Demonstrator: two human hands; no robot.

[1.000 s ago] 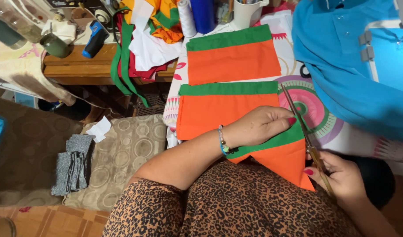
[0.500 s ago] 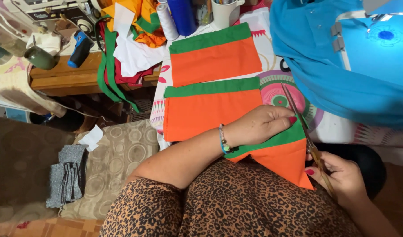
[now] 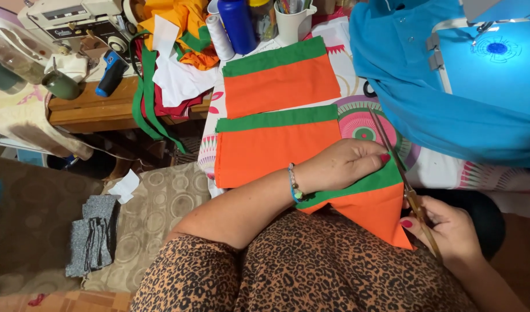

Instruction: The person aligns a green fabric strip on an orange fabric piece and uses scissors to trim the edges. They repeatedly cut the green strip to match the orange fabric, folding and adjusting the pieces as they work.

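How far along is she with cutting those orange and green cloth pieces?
One finished-looking orange cloth panel with a green band lies further up the table. The left hand presses down a second orange and green panel while the right hand runs long scissors along its edge. That edge remains to cut.

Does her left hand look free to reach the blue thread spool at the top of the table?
Probably not right away: the left hand is pressing down the orange and green fabric being cut with the scissors. The path to the blue spool looks open otherwise.
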